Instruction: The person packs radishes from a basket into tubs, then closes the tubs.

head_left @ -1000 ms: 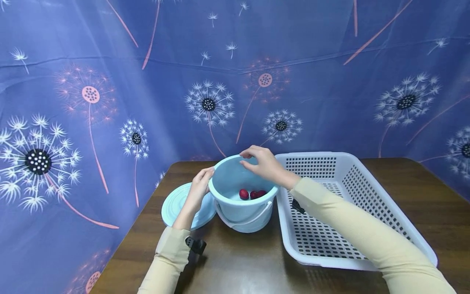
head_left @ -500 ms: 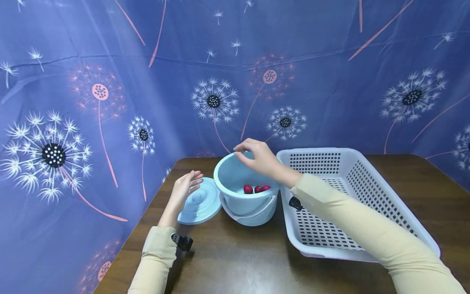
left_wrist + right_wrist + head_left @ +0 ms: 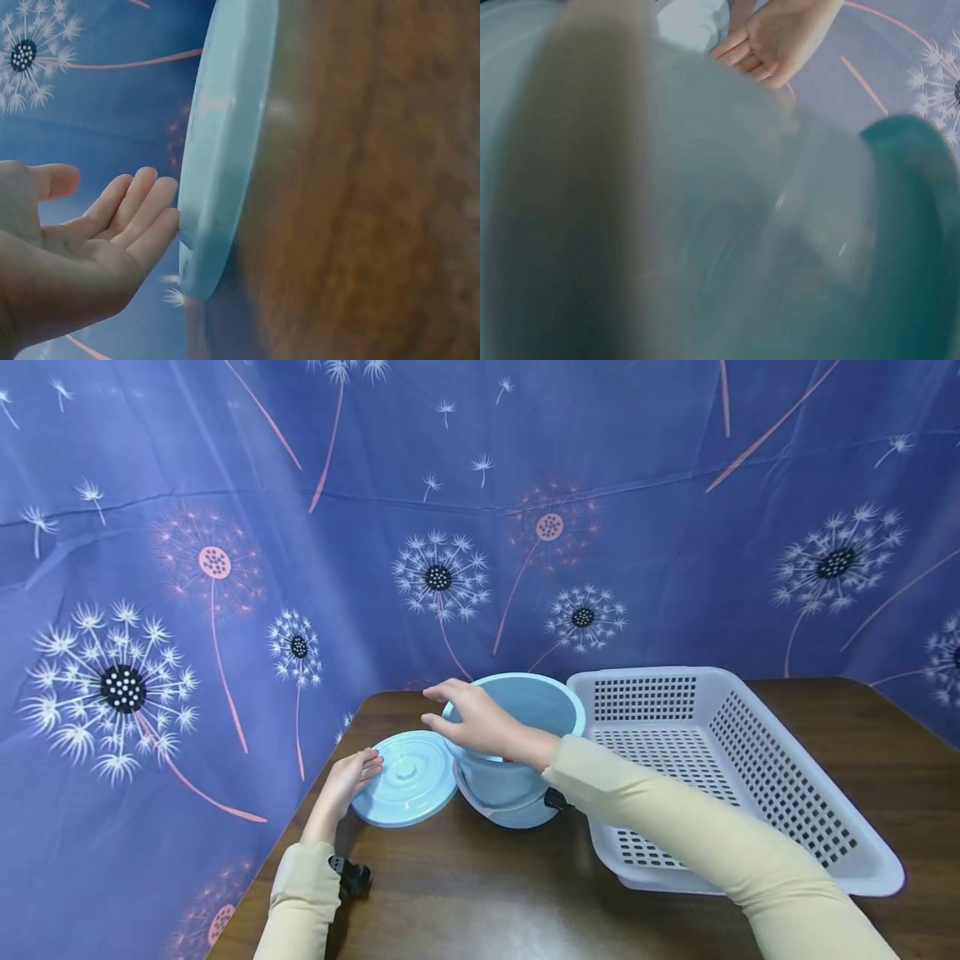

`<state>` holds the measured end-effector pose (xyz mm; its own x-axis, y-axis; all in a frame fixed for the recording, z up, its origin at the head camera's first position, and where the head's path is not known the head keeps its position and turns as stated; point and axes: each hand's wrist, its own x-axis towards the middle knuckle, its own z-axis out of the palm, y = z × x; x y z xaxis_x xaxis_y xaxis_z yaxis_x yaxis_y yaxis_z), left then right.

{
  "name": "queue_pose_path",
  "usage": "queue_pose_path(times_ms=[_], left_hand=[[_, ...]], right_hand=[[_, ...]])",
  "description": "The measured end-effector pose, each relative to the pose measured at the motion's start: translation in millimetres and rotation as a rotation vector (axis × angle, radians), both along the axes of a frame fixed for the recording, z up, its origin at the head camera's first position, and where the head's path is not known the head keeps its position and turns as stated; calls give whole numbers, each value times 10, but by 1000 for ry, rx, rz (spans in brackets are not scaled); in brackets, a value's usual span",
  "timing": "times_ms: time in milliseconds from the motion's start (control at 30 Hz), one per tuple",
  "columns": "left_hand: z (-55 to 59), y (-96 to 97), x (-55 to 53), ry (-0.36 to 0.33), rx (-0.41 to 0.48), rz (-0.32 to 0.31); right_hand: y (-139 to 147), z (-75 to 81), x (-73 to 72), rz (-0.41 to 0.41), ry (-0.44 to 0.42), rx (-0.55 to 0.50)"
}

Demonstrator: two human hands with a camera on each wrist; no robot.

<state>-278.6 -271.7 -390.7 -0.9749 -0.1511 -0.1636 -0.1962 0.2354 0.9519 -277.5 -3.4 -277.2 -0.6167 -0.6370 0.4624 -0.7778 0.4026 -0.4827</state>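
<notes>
A light blue bucket (image 3: 506, 787) with a carrying handle stands on the table, its lid off. My right hand (image 3: 480, 724) is over the bucket's left rim, thumb and fingers spread apart with nothing between them; it hides most of the red round things inside. To the left lies the round blue lid (image 3: 420, 789) with a small central knob. My left hand (image 3: 343, 787) is at the lid's left edge, palm turned toward it. In the left wrist view the loosely extended fingertips (image 3: 166, 217) come right up to the lid's edge.
A large white perforated basket (image 3: 780, 760) stands on the right, close beside the bucket. Under everything is a brown wooden table (image 3: 465, 893). A blue dandelion-print cloth (image 3: 660, 568) hangs behind and to the left. The right wrist view is mostly blurred.
My left hand has let go of the bucket's rim and moved left and down to the lid. My right hand has moved left across the bucket and dropped lower.
</notes>
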Motion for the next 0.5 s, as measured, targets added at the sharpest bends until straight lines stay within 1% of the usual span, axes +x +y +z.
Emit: queue_pose_path(times_ms=[133, 300, 400, 500], left_hand=[[-37, -53, 13, -4, 11, 9], [-31, -118, 73, -9, -34, 0], [-26, -163, 115, -14, -42, 10], [-20, -216, 154, -13, -46, 17]], right_hand=[[-137, -15, 51, 24, -18, 13], [-295, -80, 125, 53, -51, 50], [-373, -143, 164, 54, -85, 67], [-443, -187, 206, 49, -113, 63]])
